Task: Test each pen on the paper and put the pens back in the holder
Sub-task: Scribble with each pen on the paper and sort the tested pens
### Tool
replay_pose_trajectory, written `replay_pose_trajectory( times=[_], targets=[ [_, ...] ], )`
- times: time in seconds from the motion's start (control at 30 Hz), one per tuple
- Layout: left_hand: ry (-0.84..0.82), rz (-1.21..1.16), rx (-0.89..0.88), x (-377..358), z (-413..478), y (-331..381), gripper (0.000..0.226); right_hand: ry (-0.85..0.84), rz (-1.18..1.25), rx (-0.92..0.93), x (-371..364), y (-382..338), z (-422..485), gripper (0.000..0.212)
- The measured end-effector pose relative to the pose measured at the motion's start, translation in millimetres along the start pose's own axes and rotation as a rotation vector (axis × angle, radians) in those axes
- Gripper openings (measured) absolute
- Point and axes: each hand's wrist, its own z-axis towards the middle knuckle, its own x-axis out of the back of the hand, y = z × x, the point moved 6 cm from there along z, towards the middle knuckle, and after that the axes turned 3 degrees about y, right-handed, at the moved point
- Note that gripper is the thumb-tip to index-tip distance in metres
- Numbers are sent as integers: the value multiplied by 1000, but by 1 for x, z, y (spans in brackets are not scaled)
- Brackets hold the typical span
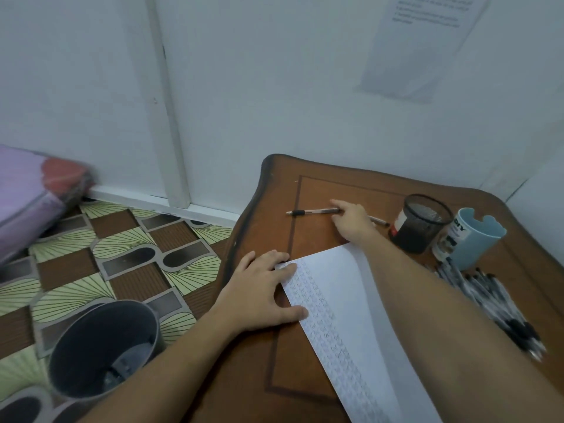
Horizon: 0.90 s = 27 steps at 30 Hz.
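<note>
Our left grip (259, 288) lies flat on the near-left corner of the paper (351, 300), fingers straight and spread apart, thumb on the sheet's left edge. The paper is a smooth white sheet set askew on the table (293, 355), with rows of small scribbles running down its left margin.

Beyond the paper's far corner our right grip (351, 222) reaches over a pen (314, 211), a slim clear barrel with a black rubber sleeve, lying flat on the wood. The fingertips (335, 206) touch it, but we cannot tell whether they are clamped on it or only resting. A short length of barrel also shows on the other side of that grip; we cannot tell whether it is the same pen.

Right of the paper's far edge stands a round black wire-mesh holder (422, 222), and just beside it a pale blue plastic cup (476, 239) with a notched rim. A loose pile of pens (488, 300), black and clear, lies along the paper's right side.

The table is glossy brown wood with a dark inlaid line and a wavy, dark-rimmed edge. Bare wood lies open left of and beyond the paper. Past the table's edge, left of the paper, the floor (122, 254) has a patterned covering, and a grey round bin (103, 346) stands on it.
</note>
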Motion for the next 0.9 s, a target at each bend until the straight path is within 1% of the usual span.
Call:
replay_pose_trajectory(
  times=[0.07,0.17,0.27,0.33,0.37,0.4,0.47,0.57,0.6,0.63,0.7,0.8,0.87,0.9],
  targets=[
    [6,-2,1,0,1,-1,88,-18,-41,4,-2,-2,6,35],
    [4,1,3,0,1,-2,89,32,-23,18,1,-2,-2,12],
    [4,4,-3,0,0,-1,93,11,78,44,12,-1,-19,6],
    [6,6,-5,0,0,-1,98,15,201,70,25,-3,-34,4],
    [9,4,-6,0,0,-2,100,24,316,74,32,-4,-41,3],
    [13,-1,-6,0,-1,-2,101,33,462,64,38,-5,-50,7],
    [21,-5,-7,1,-1,-1,101,58,794,-13,45,-1,-68,15],
    [18,-7,-3,1,-1,0,102,31,1317,-121,47,6,-95,9],
    [18,-4,-3,1,-1,0,101,8,1430,-128,46,6,-104,10],
    [19,2,-3,1,-1,0,101,-16,1495,-125,45,6,-114,14],
    [14,18,0,0,-1,0,102,-55,1515,-118,40,7,-130,20],
    [7,30,1,0,-1,1,104,-79,1414,-90,36,5,-147,22],
    [15,23,4,1,-2,2,104,-37,1387,-72,40,7,-152,29],
    [18,22,5,1,-2,2,104,-11,1394,-63,41,9,-153,27]
  ],
)
